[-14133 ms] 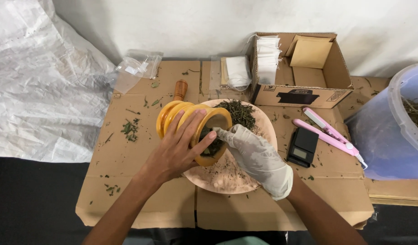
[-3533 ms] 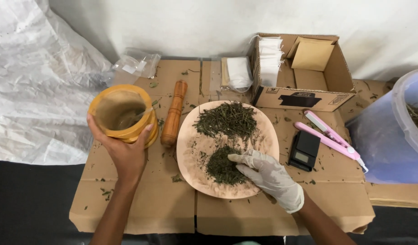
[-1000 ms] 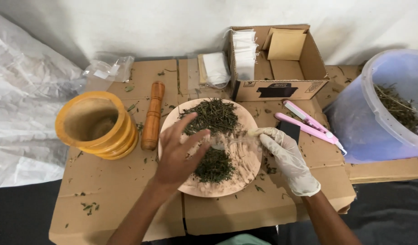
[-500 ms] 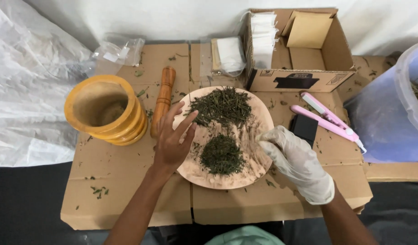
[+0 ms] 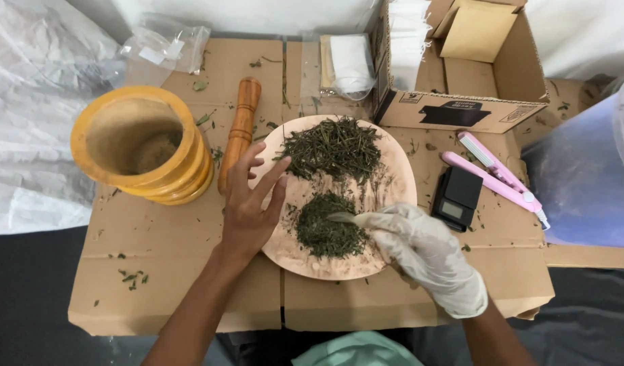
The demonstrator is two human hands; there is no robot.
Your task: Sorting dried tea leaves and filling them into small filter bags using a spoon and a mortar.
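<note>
A round pinkish plate lies on flattened cardboard and holds two heaps of dried green herb: long whole sprigs at the far side and a finer crushed heap at the near side. My bare left hand rests on the plate's left rim with its fingers spread and nothing in them. My right hand, in a white glove, grips a small spoon-like tool whose tip touches the top of the crushed heap.
A yellow wooden mortar and a wooden pestle lie left of the plate. To the right are a black pocket scale, a pink sealing tool and a translucent bucket. Behind stand an open carton, white sachets and plastic bags.
My gloved right hand has moved left from the plate's right rim, bringing the tool's tip onto the crushed heap. My left hand stays at the left rim. The view has shifted slightly.
</note>
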